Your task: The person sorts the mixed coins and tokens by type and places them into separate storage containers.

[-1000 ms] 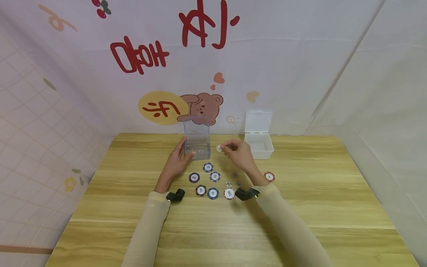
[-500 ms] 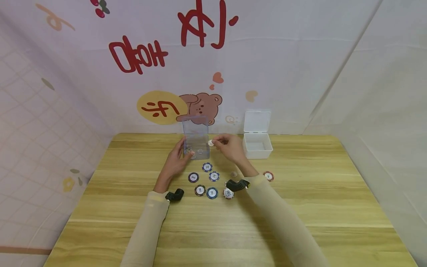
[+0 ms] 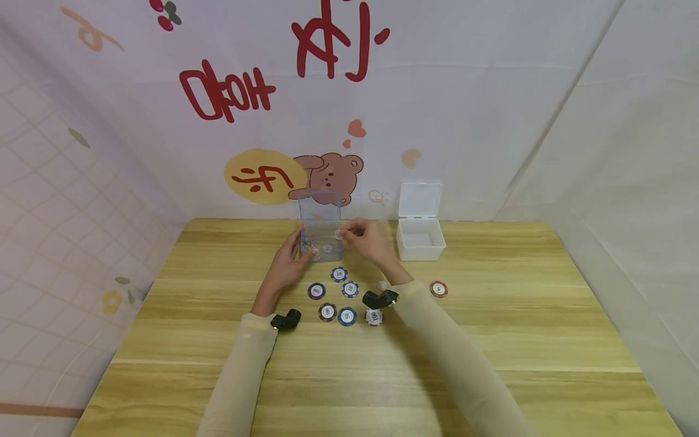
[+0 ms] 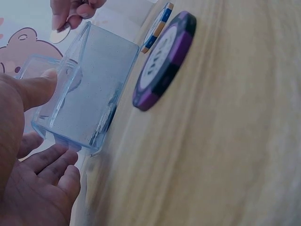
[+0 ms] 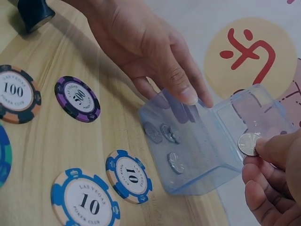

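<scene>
A clear blue plastic box (image 3: 321, 233) stands open at the table's far middle, with a few silver coins (image 5: 162, 133) on its floor. My left hand (image 3: 292, 258) holds its left side, thumb (image 4: 37, 87) on the near wall and fingers behind. My right hand (image 3: 364, 238) pinches a silver coin (image 3: 339, 233) right at the box's right rim; the right wrist view shows the coin (image 5: 248, 144) just outside the box (image 5: 197, 155), opposite the left hand (image 5: 155, 56). In the left wrist view the coin (image 4: 60, 35) hangs above the box (image 4: 84, 94).
Several poker chips lie in front of the box, among them a blue 10 (image 3: 339, 274) and a purple 500 (image 3: 317, 291). A red chip (image 3: 438, 289) lies alone to the right. A white box (image 3: 420, 246) with raised lid stands right of the clear box.
My right hand has carried the coin leftward, from beside the white box's side up to the clear box's right rim. The left hand and the box have stayed put.
</scene>
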{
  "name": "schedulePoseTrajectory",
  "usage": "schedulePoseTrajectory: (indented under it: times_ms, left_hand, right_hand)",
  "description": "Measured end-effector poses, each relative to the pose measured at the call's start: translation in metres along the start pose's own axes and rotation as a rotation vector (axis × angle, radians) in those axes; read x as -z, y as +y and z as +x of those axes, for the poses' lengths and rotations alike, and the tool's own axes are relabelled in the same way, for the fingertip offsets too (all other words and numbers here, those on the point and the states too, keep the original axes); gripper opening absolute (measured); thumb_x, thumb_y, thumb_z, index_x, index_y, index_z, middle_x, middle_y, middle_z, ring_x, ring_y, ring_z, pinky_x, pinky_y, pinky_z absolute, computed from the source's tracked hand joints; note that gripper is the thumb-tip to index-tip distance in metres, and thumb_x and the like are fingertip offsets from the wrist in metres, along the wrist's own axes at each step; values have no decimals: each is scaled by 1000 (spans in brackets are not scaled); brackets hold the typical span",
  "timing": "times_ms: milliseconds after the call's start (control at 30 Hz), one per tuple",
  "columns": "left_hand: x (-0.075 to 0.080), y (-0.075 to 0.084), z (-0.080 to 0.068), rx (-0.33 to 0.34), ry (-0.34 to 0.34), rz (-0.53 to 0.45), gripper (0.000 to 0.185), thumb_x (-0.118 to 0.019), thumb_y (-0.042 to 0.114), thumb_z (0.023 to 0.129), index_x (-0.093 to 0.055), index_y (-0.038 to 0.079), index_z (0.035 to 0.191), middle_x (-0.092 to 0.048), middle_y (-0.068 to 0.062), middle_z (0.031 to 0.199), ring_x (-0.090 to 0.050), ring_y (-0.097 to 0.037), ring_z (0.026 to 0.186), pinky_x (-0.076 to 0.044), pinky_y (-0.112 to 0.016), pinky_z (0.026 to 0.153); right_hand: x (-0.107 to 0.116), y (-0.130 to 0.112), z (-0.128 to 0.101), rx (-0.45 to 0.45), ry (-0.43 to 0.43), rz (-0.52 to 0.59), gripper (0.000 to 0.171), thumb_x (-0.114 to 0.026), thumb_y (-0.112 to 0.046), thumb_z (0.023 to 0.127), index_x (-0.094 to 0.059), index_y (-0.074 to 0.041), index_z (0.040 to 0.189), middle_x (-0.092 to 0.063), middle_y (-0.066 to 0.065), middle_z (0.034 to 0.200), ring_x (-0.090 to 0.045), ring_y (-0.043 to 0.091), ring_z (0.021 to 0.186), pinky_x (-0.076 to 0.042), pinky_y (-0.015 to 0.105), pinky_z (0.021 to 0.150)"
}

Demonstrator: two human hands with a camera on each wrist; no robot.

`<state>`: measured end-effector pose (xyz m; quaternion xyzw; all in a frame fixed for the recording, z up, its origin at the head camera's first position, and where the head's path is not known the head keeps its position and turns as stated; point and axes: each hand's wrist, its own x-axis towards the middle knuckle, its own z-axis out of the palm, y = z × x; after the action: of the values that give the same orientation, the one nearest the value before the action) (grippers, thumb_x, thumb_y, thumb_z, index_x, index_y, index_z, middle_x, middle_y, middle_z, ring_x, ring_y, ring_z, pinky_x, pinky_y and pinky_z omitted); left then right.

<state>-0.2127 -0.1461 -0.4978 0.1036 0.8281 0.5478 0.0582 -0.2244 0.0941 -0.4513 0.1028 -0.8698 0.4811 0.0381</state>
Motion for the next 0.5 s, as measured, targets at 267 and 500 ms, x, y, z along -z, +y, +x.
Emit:
schedulePoseTrajectory:
  times_ms: [267,500]
  left_hand:
    - [0,0,0,-1,-5,6,82,-67,30,101,-18,16,166,-23,-15,170,-24,-32,158,-20,-42,131]
    - [0,1,-1,2,2,2,82,-68,30,101,-20,15,165,-25,-15,170,-26,-31,157,-21,-41,131]
  right_hand:
    - [-6,3,1,68,-8,-22,10,-71,-16,96,-78,-10,93,-76,5,83,-64,12,70,-50,20,58]
    - [-7,5,2,52,-33,-56,9,-74,-20,95,-79,-13,97,-77,3,90,-69,16,79,-55,24,67]
